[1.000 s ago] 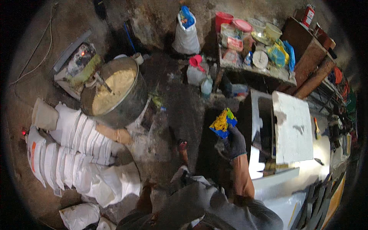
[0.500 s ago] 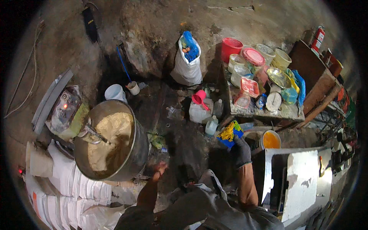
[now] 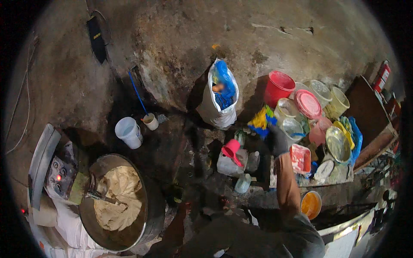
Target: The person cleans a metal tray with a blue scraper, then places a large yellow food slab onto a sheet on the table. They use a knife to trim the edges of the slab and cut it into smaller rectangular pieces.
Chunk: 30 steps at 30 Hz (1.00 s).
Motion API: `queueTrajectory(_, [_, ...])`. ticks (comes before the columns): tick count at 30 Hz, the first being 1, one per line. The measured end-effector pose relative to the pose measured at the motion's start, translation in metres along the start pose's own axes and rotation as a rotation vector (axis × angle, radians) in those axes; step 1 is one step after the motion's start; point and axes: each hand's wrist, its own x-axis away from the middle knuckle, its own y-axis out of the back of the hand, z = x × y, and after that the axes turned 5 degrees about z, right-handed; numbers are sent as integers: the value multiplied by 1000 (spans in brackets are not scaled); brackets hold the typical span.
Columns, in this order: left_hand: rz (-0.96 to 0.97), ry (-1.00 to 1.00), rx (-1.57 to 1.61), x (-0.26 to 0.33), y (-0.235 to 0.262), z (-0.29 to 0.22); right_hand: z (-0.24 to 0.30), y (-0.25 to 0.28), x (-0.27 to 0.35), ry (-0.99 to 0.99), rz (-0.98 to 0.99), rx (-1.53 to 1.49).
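My right hand [image 3: 277, 141], in a dark grey glove, is stretched forward at the left edge of the cluttered table. It is closed on a crumpled blue-and-yellow plastic packet [image 3: 260, 122], which has a green patch. Just ahead stands a white sack [image 3: 209, 112] with blue plastic and some small rounded brownish items in its mouth. My left hand [image 3: 184, 210] hangs low in shadow beside the large metal mixing bowl [image 3: 150, 215]; its fingers cannot be made out. Pale dough [image 3: 118, 200] lies in that bowl around the mixer's arm [image 3: 103, 197].
The table [image 3: 329, 178] holds tubs, a red bucket [image 3: 279, 88] and a metal bowl [image 3: 337, 144]. A pink scoop [image 3: 231, 148] rests on a jerrycan [image 3: 228, 164]. A white bucket [image 3: 129, 134] stands beyond the mixer [image 3: 64, 178]; a tub of orange stuff [image 3: 310, 204] stands at right.
My right hand has carried the packet forward, to the table's left edge near the sack. My view has shifted, so the mixing bowl sits lower. My left hand has sunk into shadow.
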Motion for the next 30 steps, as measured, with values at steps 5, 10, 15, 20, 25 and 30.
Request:
queueTrajectory(5, [-131,310,125,3,37,8,5,28,-189,-22,33,136])
queueTrajectory(10, [-112,268,274,-82,67,-26,-5,25,-344,-57,-40,245])
queueTrajectory(15, [189,-46,512,-215,83,-121,-42,43,-465,-33,26,494])
queueTrajectory(20, [110,-280,181,-322,55,-282,-97,49,-541,-185,-30,528])
queueTrajectory(25, [233,-637,-77,-360,-19,-490,-130,123,-552,-359,-180,1123])
queueTrajectory(30, [-42,-649,-97,-413,-52,-588,-156,121,-569,-326,-34,1543])
